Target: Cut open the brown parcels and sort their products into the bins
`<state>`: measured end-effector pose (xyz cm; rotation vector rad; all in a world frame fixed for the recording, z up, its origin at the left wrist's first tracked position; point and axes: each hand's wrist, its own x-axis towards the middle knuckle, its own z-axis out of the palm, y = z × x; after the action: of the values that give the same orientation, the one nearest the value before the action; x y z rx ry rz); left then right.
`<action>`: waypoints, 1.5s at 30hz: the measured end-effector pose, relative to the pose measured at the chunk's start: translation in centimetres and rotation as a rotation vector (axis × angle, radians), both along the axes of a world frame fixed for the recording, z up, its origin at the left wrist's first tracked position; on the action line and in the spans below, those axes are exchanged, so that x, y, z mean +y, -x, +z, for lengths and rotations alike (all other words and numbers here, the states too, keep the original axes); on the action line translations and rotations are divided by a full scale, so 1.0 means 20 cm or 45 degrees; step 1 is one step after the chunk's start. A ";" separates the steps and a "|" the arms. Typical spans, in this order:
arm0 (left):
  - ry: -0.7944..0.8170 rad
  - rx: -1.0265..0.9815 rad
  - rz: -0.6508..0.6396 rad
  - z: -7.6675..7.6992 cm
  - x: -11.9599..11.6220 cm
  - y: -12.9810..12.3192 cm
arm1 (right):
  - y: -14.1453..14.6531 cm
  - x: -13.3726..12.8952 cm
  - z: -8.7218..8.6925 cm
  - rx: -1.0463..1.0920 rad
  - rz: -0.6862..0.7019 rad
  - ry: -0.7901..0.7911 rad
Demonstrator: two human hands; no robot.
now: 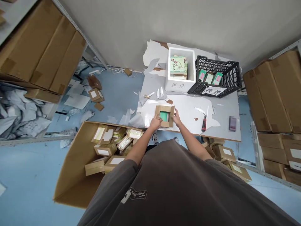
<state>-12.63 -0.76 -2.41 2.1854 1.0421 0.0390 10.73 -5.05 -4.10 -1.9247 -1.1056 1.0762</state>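
Observation:
A small open cardboard box sits at the front edge of the white-topped table, its flaps folded outward. Inside it lies a green packet; its kind is unclear. My left hand grips the box's left side, with fingers reaching over the edge. On the opposite side, my right hand holds the right flap between thumb and fingers. To the right of the box lies a red-and-black utility knife, apart from both hands.
Behind the box stand a white foam bin with flat packets and a black crate with green boxes. Torn paper scraps litter the table. A large carton full of parcels is at my left; more parcels lie at my right.

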 end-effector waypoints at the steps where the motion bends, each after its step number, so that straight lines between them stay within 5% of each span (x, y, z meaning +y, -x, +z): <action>1: -0.012 -0.019 0.025 -0.01 0.00 -0.01 | -0.04 -0.04 0.00 0.136 -0.077 0.040; 4: 0.031 -0.095 0.137 -0.03 0.00 -0.01 | -0.09 -0.15 -0.03 0.419 -0.260 0.204; 7: 0.127 -0.100 0.029 -0.06 0.02 0.04 | -0.04 -0.20 -0.10 0.455 -0.290 0.270; 13: 0.095 0.089 -0.140 -0.05 -0.02 0.09 | 0.00 -0.15 -0.13 -0.008 -0.266 0.171; 18: 0.047 0.134 -0.097 -0.03 -0.12 -0.01 | -0.08 -0.02 0.04 -0.630 0.173 -0.123; 23: 0.024 0.114 -0.027 -0.05 -0.16 -0.05 | 0.00 0.10 0.15 -0.863 0.684 -0.023; 30: 0.040 0.080 -0.030 -0.07 -0.15 -0.06 | -0.04 0.21 0.15 -0.918 0.584 0.025; 36: 0.069 0.096 0.016 -0.05 -0.17 -0.06 | -0.06 0.32 0.02 -0.879 0.556 0.192; 40: 0.072 0.108 0.014 -0.05 -0.17 -0.06 | -0.10 0.31 -0.02 -0.827 0.434 0.010; 45: 0.064 0.093 -0.012 -0.05 -0.17 -0.06 | -0.10 0.39 0.04 -0.803 0.379 -0.181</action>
<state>-11.40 -4.08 -3.36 2.1603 1.0622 -0.0714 12.73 2.69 -3.31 -2.0804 -1.8015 0.5040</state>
